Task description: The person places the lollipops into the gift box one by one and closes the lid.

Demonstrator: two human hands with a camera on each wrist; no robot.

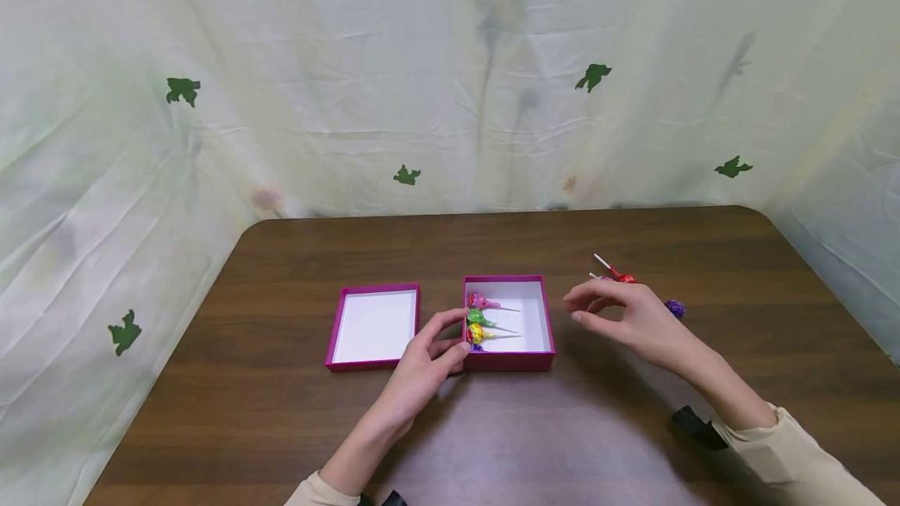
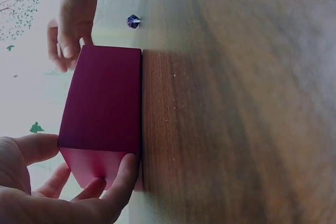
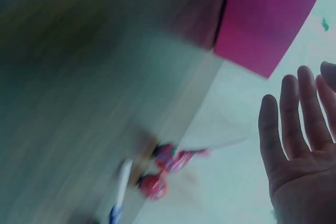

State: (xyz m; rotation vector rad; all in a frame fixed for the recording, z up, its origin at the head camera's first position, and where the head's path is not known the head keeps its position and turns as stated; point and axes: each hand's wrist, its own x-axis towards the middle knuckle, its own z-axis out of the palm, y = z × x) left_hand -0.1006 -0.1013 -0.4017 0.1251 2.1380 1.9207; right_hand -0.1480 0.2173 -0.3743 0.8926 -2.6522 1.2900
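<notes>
An open magenta box (image 1: pixel 509 361) with a white inside holds several lollipops along its left wall: a pink one (image 1: pixel 478 301), a green one (image 1: pixel 478 317), a yellow one (image 1: pixel 477 333) and a partly hidden purple one (image 1: pixel 477 348). My left hand (image 1: pixel 425 369) rests its fingertips against the box's left end and its front corner. To the right of the box, my right hand (image 1: pixel 636 322) is raised above the table with nothing in it, fingers extended in the right wrist view. Behind it lie a red lollipop (image 1: pixel 626 278) and a pink one (image 3: pixel 173 158), mostly hidden in the head view.
The magenta lid (image 1: pixel 373 326) lies left of the box, its white inside up. Another purple lollipop (image 1: pixel 675 308) sits on the table beyond my right wrist. A pale curtain (image 1: pixel 450 84) with green leaves hangs behind the brown table (image 1: pixel 281 412).
</notes>
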